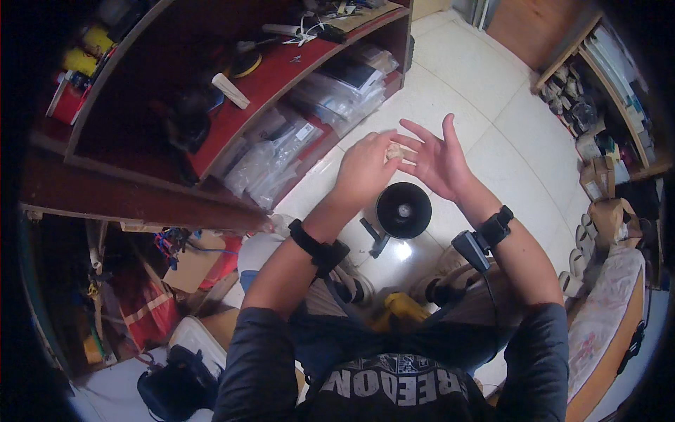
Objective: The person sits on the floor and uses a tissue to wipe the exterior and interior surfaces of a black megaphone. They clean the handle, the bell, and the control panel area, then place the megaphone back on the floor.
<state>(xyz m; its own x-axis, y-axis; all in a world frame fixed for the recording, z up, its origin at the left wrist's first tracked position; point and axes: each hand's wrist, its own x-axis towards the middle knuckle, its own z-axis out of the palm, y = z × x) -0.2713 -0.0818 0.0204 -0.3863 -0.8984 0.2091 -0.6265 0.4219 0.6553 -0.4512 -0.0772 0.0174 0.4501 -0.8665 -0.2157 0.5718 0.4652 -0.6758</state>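
My left hand (365, 165) is closed around a small pale crumpled object (395, 150) held out in front of me above the tiled floor. My right hand (436, 158) is right beside it with the fingers spread and the palm turned toward the left hand, fingertips close to the object. Both wrists carry black strap-on devices. Below my hands a black round horn-shaped speaker (403, 209) with a bracket stands on the floor.
A dark red wooden shelf unit (211, 151) with clear plastic bags, tools and a tape roll stands at left. A yellow tool (397, 309) lies by my lap. Shoe racks (598, 91) and cardboard boxes (608, 211) line the right wall. Bags and clutter sit at lower left.
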